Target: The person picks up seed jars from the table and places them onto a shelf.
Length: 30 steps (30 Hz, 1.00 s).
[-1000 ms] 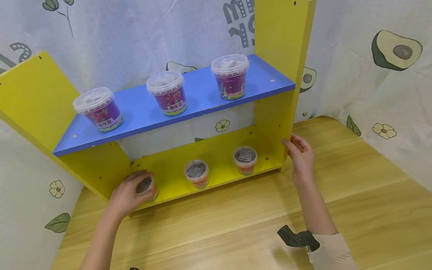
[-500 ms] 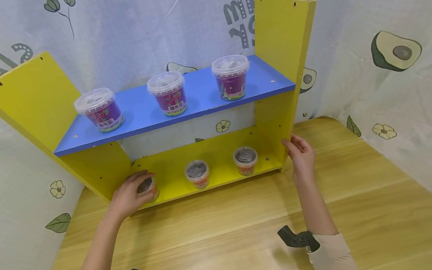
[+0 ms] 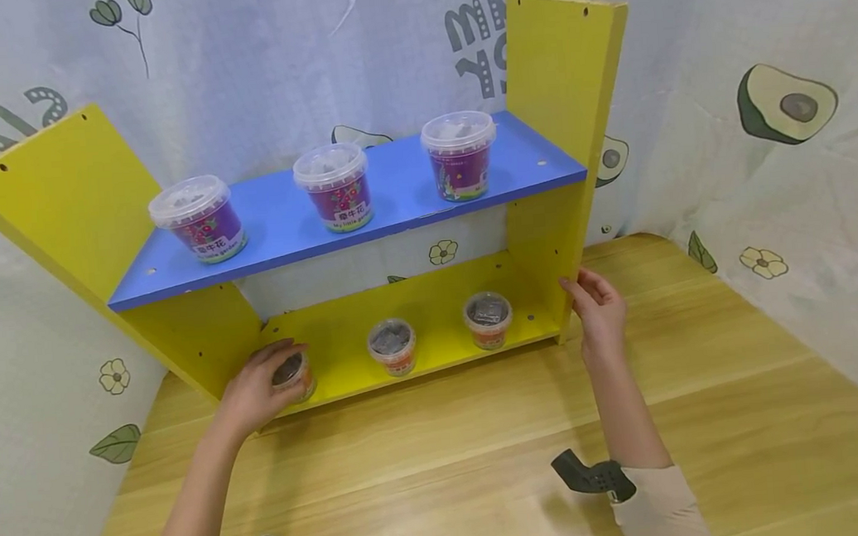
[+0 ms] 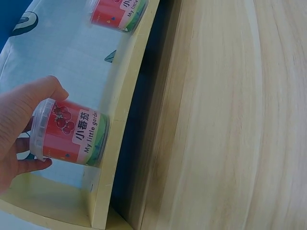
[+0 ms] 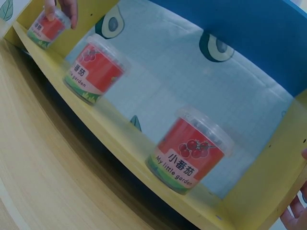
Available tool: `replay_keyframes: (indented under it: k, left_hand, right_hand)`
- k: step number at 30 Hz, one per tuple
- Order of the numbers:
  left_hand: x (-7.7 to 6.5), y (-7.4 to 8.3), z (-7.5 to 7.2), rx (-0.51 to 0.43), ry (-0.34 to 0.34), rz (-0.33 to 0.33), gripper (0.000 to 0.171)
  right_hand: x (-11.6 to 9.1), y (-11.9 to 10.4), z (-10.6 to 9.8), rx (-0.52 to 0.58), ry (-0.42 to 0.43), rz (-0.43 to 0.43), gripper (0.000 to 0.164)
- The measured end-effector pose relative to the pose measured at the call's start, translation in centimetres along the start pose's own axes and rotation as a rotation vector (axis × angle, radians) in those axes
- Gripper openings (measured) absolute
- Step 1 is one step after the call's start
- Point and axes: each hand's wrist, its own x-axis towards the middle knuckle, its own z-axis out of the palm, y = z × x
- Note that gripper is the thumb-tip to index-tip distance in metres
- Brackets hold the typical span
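Note:
At the left end of the lower yellow board (image 3: 431,301), my left hand (image 3: 254,388) grips a small plastic tub (image 4: 72,132) with a red tomato label. Its thumb and fingers are around the clear lid, and the tub's base meets the board. Two similar red-labelled tubs, a middle one (image 3: 393,349) and a right one (image 3: 488,322), stand along the same board. My right hand (image 3: 600,310) pinches the front edge of the right yellow side panel (image 3: 570,225) of the shelf, low down, with the thumb toward the front.
Three larger purple tubs, left (image 3: 207,234), middle (image 3: 340,201) and right (image 3: 461,170), stand on the blue upper board (image 3: 269,229). A left yellow side panel (image 3: 66,202) rises beside them. The shelf stands on a wooden table (image 3: 412,460) before a patterned cloth (image 3: 235,57).

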Motion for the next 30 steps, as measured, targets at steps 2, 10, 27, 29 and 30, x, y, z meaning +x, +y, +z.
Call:
replay_keyframes:
  k: [2,10,27,29,30]
  left_hand:
    - [0.0,0.0,0.1,0.002,0.004,0.003,0.05]
    - [-0.1,0.3,0.2,-0.02,0.01,-0.01,0.057]
    - [-0.4,2.7,1.3,0.082,0.233,0.067,0.053]
    - [-0.3,3.2,1.6,0.091,0.258,0.091,0.054]
    - [-0.2,3.5,1.8,0.094,0.268,0.103,0.054]
  right_hand:
    - [0.0,0.0,0.0,0.005,-0.001,0.004,0.014]
    - [0.1,0.1,0.0,-0.008,-0.003,0.011,0.015]
    - [-1.2,-1.2,0.5,0.198,0.056,-0.21,0.008]
    - [-1.8,-1.5,0.8,0.24,0.062,-0.266,0.006]
    - [-2.1,-1.7,1.0,0.242,0.059,-0.29,0.005]
